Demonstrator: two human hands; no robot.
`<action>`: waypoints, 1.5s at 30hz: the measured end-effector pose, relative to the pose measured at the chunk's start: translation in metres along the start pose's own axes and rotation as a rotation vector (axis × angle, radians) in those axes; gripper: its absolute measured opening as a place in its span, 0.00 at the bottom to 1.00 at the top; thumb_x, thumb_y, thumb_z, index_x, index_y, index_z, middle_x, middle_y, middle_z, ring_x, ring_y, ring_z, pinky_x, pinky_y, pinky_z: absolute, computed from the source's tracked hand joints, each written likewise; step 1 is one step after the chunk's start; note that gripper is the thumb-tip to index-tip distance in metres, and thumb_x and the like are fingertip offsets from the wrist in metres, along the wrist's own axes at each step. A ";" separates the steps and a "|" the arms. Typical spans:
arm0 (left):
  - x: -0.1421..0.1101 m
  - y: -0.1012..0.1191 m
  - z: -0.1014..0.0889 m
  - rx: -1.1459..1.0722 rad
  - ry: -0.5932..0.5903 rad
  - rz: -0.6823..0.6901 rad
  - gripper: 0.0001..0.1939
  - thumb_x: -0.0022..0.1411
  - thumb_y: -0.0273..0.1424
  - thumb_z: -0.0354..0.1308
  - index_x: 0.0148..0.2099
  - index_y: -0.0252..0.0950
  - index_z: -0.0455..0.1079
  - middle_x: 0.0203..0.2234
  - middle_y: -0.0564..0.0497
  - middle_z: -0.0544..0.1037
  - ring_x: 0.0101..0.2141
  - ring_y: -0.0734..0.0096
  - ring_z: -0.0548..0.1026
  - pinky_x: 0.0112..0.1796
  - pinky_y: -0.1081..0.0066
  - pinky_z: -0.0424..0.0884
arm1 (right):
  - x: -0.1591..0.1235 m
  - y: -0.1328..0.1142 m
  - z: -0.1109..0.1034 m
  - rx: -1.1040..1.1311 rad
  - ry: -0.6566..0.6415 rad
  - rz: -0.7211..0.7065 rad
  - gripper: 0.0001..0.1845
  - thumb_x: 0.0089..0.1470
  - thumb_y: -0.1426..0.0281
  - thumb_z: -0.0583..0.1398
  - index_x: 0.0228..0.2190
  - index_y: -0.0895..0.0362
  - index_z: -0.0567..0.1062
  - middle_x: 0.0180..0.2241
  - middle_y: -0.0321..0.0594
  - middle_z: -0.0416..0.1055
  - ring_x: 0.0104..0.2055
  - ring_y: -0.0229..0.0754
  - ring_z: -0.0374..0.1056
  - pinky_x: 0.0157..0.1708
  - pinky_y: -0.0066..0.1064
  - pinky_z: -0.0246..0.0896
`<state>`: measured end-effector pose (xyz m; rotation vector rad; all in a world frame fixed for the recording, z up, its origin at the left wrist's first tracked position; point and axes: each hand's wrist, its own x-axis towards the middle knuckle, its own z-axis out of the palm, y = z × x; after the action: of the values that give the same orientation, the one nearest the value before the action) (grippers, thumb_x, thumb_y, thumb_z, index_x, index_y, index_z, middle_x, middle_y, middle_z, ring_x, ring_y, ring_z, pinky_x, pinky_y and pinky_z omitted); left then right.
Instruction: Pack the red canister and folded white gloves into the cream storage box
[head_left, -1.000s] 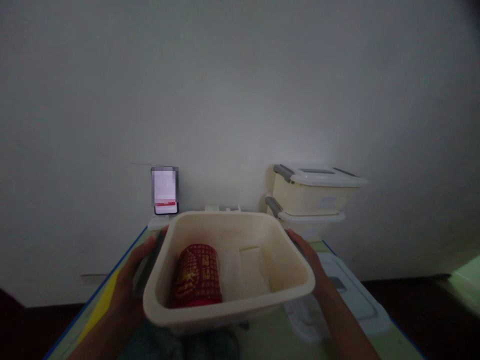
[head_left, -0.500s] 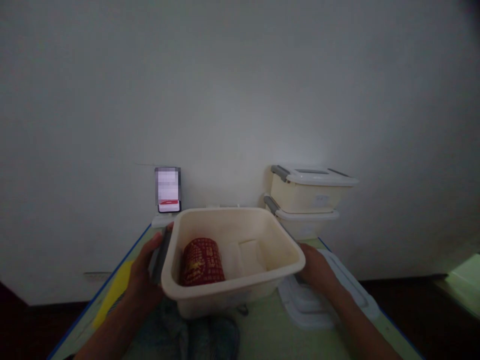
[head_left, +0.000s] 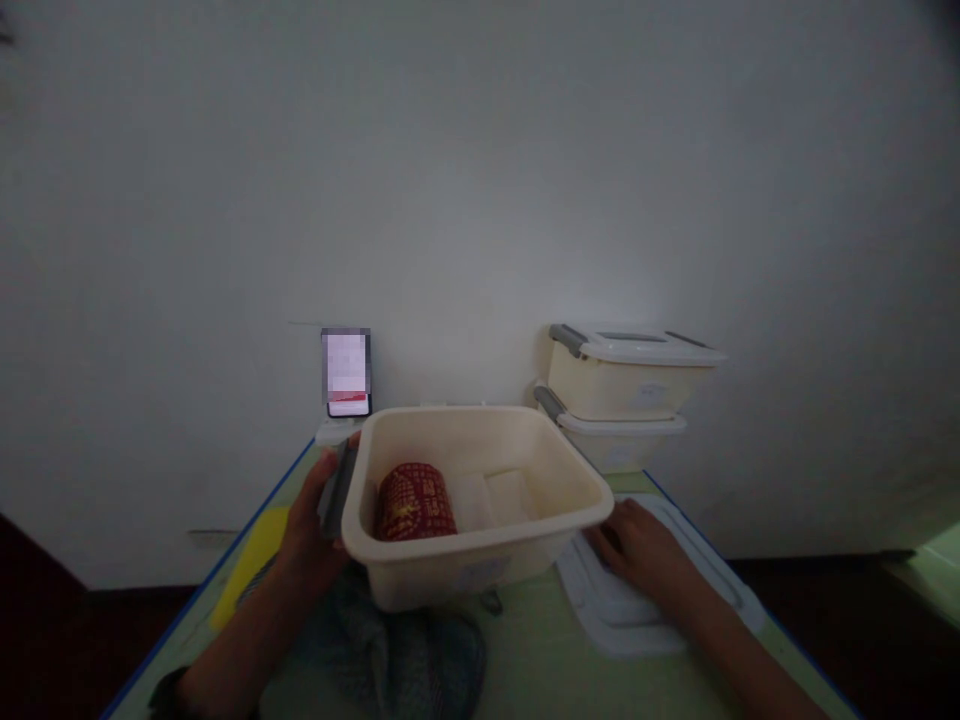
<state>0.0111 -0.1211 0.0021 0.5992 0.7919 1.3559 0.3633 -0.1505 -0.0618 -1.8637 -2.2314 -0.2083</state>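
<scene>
A cream storage bin (head_left: 480, 555) without its lid is in front of me, tilted so I see inside. In it lie a dark red cylindrical package (head_left: 416, 502) with gold print and flat white packets (head_left: 491, 500). My left hand (head_left: 311, 515) is closed around the grey side latch at the bin's left end. Beside the bin's right corner is my right hand (head_left: 637, 550), above a loose pale lid (head_left: 600, 610). Its fingers are slightly bent and look apart, with nothing visible in them; its fingertips are partly hidden by the bin's corner.
Two lidded bins (head_left: 634, 390) are stacked against the wall at the back right. A phone (head_left: 348, 370) stands upright at the back left. On the green table lie a dark bluish cloth (head_left: 405, 660) and a yellow item (head_left: 247, 570) near the left edge.
My right hand has come away from the bin's right side and now shows more fully over the lid. My left hand keeps its hold, and the whole view has shifted slightly.
</scene>
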 end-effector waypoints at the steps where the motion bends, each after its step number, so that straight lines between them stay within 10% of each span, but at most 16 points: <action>1: 0.000 0.001 0.002 -0.016 0.025 0.000 0.13 0.56 0.38 0.56 0.43 0.42 0.71 0.19 0.59 0.75 0.11 0.81 0.64 0.08 0.82 0.55 | -0.004 0.000 0.000 -0.002 0.002 -0.012 0.20 0.59 0.63 0.49 0.29 0.59 0.77 0.34 0.49 0.75 0.38 0.49 0.68 0.41 0.38 0.58; 11: -0.002 0.004 0.007 -0.061 0.037 0.003 0.18 0.62 0.32 0.47 0.53 0.38 0.67 0.17 0.55 0.73 0.09 0.79 0.61 0.08 0.80 0.53 | -0.013 0.021 -0.015 0.015 0.144 0.178 0.25 0.58 0.60 0.46 0.18 0.56 0.71 0.21 0.45 0.72 0.27 0.47 0.68 0.33 0.37 0.58; 15: -0.002 0.003 0.004 -0.023 -0.025 0.023 0.15 0.60 0.31 0.51 0.49 0.38 0.69 0.18 0.55 0.73 0.09 0.80 0.60 0.09 0.80 0.53 | -0.011 0.042 -0.050 0.071 0.279 0.318 0.27 0.58 0.57 0.43 0.17 0.55 0.70 0.17 0.41 0.70 0.21 0.44 0.66 0.24 0.32 0.57; 19: 0.003 0.000 0.004 0.100 -0.118 0.125 0.15 0.56 0.34 0.56 0.46 0.38 0.70 0.20 0.55 0.74 0.11 0.80 0.62 0.12 0.78 0.59 | 0.001 0.013 -0.099 0.293 0.473 0.363 0.23 0.55 0.57 0.47 0.13 0.53 0.63 0.14 0.36 0.63 0.20 0.41 0.61 0.22 0.30 0.54; 28: 0.023 0.033 0.017 0.484 -0.211 0.037 0.26 0.50 0.30 0.58 0.53 0.34 0.65 0.26 0.52 0.78 0.25 0.67 0.77 0.26 0.73 0.73 | 0.082 -0.120 -0.142 0.382 0.159 -0.113 0.23 0.59 0.57 0.48 0.18 0.56 0.64 0.18 0.35 0.64 0.22 0.36 0.58 0.24 0.29 0.46; 35: 0.027 0.074 0.031 1.087 -0.362 0.011 0.13 0.52 0.32 0.58 0.40 0.35 0.76 0.27 0.47 0.80 0.20 0.68 0.75 0.15 0.76 0.67 | 0.102 -0.126 -0.111 0.450 -0.036 -0.098 0.17 0.59 0.63 0.50 0.24 0.57 0.69 0.26 0.39 0.71 0.28 0.38 0.63 0.29 0.29 0.51; 41: 0.034 0.074 0.043 1.148 -0.443 0.351 0.12 0.54 0.28 0.58 0.41 0.41 0.76 0.40 0.51 0.79 0.45 0.61 0.73 0.46 0.73 0.65 | 0.096 -0.115 -0.121 0.665 -0.251 -0.203 0.13 0.51 0.58 0.59 0.30 0.56 0.71 0.27 0.34 0.70 0.27 0.35 0.63 0.26 0.26 0.54; 45: 0.038 0.073 0.041 1.184 -0.515 0.327 0.15 0.58 0.29 0.54 0.47 0.41 0.74 0.38 0.51 0.79 0.42 0.59 0.74 0.46 0.71 0.63 | 0.098 -0.109 -0.123 0.678 -0.290 -0.217 0.12 0.51 0.60 0.60 0.33 0.56 0.71 0.28 0.34 0.70 0.29 0.36 0.64 0.27 0.26 0.56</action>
<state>0.0000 -0.0705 0.0779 1.9793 1.0417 0.8150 0.2496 -0.1079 0.0870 -1.3443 -2.2694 0.7372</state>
